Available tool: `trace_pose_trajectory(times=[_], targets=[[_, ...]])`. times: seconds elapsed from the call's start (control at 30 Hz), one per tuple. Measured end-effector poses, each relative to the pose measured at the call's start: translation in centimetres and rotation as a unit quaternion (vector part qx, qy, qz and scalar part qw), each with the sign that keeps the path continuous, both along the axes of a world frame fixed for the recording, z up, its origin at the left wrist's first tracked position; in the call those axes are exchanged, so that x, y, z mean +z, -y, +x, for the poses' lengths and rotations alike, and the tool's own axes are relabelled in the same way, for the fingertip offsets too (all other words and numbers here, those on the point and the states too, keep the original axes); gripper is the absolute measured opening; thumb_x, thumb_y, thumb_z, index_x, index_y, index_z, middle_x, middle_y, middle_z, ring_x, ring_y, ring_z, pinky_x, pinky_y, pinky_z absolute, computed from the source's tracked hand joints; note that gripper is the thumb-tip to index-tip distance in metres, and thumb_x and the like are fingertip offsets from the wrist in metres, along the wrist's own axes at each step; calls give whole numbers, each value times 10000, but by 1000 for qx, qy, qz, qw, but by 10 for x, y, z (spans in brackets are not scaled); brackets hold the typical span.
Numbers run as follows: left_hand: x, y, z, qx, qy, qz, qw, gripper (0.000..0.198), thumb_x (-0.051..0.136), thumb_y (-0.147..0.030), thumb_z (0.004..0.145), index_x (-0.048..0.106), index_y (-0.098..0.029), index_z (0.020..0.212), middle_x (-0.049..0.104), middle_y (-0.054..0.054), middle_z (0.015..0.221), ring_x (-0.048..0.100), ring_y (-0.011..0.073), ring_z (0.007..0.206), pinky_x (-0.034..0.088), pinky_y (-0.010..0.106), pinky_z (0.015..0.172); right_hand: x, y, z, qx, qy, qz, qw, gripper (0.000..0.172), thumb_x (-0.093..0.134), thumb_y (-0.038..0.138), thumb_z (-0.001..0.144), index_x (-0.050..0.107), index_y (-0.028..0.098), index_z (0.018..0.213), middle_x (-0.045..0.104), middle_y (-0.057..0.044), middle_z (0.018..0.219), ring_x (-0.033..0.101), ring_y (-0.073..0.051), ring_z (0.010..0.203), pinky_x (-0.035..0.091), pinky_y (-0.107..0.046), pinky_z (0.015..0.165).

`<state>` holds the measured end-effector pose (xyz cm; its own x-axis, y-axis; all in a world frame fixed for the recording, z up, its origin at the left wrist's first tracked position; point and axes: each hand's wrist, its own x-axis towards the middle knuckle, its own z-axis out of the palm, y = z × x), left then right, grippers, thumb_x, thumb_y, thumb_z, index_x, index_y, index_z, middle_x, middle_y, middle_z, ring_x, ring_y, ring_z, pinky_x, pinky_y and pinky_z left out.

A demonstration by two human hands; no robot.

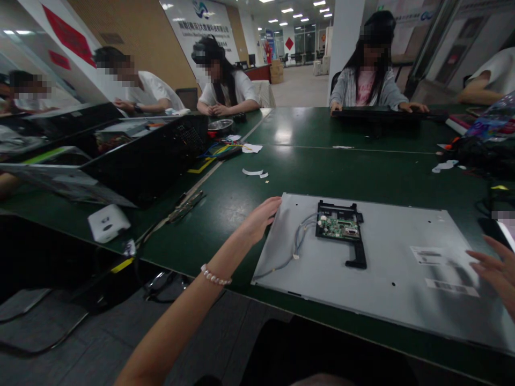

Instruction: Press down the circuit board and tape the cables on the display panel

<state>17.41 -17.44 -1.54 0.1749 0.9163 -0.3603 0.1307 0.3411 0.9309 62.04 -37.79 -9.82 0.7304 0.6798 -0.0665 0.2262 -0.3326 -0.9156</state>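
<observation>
Flat on the green table in front of me lies a monitor panel (pixel 382 279), its grey metal back facing up. A green circuit board (pixel 340 227) sits in a black plastic bracket (pixel 360 252) on it, with grey cables (pixel 296 246) running off to the left. My left hand (pixel 261 217), fingers stretched out, rests at the panel's far left corner. Over the right end, close to the white labels (pixel 428 255), my right hand (pixel 493 268) has its fingers apart and holds nothing; the frame edge cuts it off.
An open black computer case (pixel 153 155) stands to the left, near a white box-shaped device (pixel 108 222). Paper scraps (pixel 252 172) and loose cables (pixel 225 150) lie farther back. A phone (pixel 497 233) is at the right. Several people sit around the table (pixel 281 161).
</observation>
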Motion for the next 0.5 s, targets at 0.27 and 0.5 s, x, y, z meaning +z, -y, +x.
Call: trace_pose_trajectory(times=[0.27, 0.5], targets=[[-2, 5, 0, -2, 3, 10, 1000, 427, 656, -366, 782, 589, -241, 1185, 583, 82, 1358, 430, 268, 1363, 295, 410, 1131, 6, 9, -10, 17, 33, -48, 998, 795, 696, 586, 626, 500, 369, 1366, 560, -162, 1392, 429, -434, 1354, 316, -593, 1082], [-5, 4, -8, -14, 16, 20, 1000, 514, 671, -377, 783, 547, -214, 1255, 572, 107, 1343, 436, 268, 1347, 305, 402, 1118, 9, 17, -28, 101, 173, -89, 976, 896, 533, 668, 785, 329, 204, 1524, 479, -199, 1455, 378, -414, 1393, 313, -588, 1112]])
